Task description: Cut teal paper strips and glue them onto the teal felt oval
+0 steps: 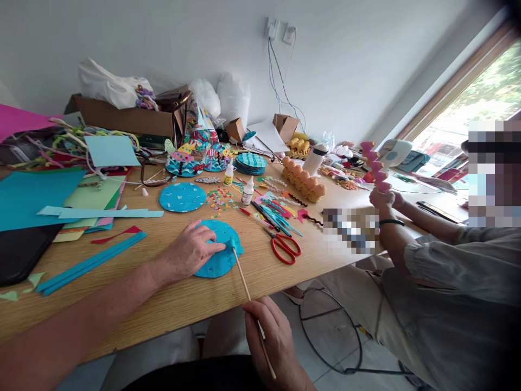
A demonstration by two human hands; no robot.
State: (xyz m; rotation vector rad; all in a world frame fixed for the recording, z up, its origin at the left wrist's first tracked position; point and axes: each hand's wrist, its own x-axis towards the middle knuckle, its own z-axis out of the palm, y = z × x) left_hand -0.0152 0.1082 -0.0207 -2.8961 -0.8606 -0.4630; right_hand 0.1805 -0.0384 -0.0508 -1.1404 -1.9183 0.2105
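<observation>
My left hand [191, 247] lies over the left side of a round blue paper disc [214, 266], fingers stretched out, one fingertip close to a small raised blue paper piece [230, 243]. Gripped in my right hand [271, 334], below the table edge, is a thin wooden stick [243, 277]. Its far tip meets the raised blue piece; whether they are joined I cannot tell. Behind the disc lies a second blue disc [182, 197] with pale paper bits on it. Red-handled scissors [286, 248] rest to the right.
Two small glue bottles [247, 191], paper confetti [222, 202] and several pens [266, 214] lie beyond the discs. Blue paper strips [93, 263] and coloured sheets [36, 198] cover the left. At right, another person's hands [383, 200] hold a painted egg-carton strip [373, 163].
</observation>
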